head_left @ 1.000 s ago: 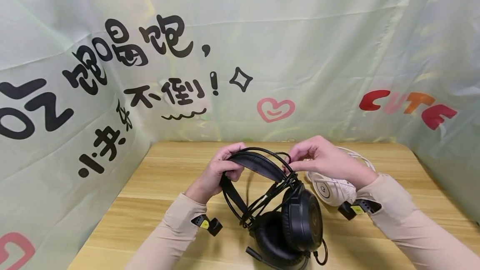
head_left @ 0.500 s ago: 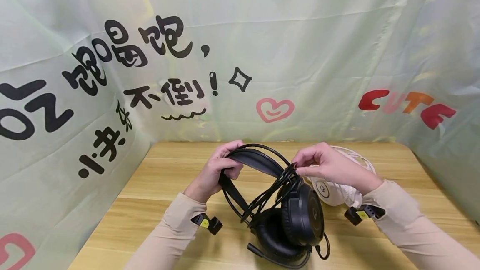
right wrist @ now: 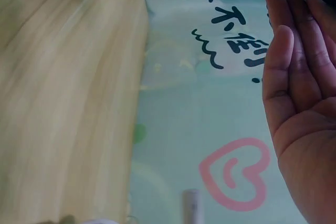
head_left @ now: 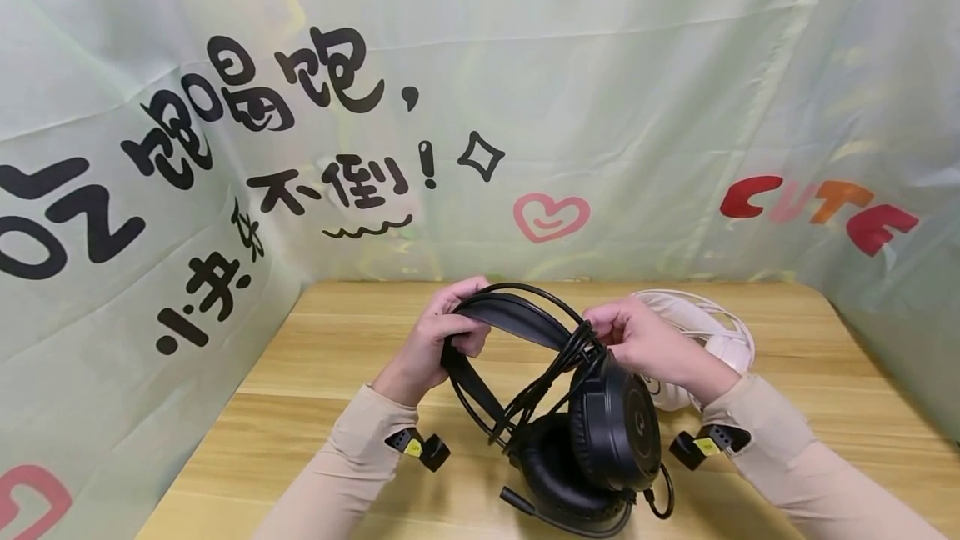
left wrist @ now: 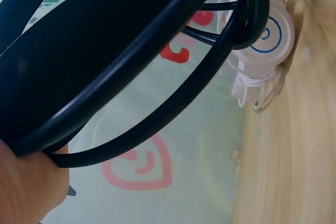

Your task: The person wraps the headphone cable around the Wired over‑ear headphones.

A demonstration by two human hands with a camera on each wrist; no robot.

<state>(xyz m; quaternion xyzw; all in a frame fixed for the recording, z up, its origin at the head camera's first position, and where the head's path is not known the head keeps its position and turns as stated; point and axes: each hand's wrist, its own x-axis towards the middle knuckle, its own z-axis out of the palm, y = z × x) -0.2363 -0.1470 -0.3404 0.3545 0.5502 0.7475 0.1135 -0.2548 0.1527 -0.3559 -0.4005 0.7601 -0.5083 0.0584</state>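
Observation:
A black over-ear headset is tilted over the table, its ear cups towards the front and its headband arched up. My left hand grips the headband at the far left; part of that grip shows in the left wrist view, the hand beside the thin outer tubes. A bundled black cable runs across the inside of the band to the right ear cup. There my right hand pinches the cable between thumb and fingers, the tips partly hidden. The microphone boom points left at the bottom.
A white headset with its white cable lies on the table behind my right hand. The wooden table ends against a printed cloth backdrop. Each sleeve carries a small wrist camera.
The loose cable loop near my right hand has been drawn in against the bundle beside the ear cup. The black headset has shifted slightly right, while my left hand keeps its grip.

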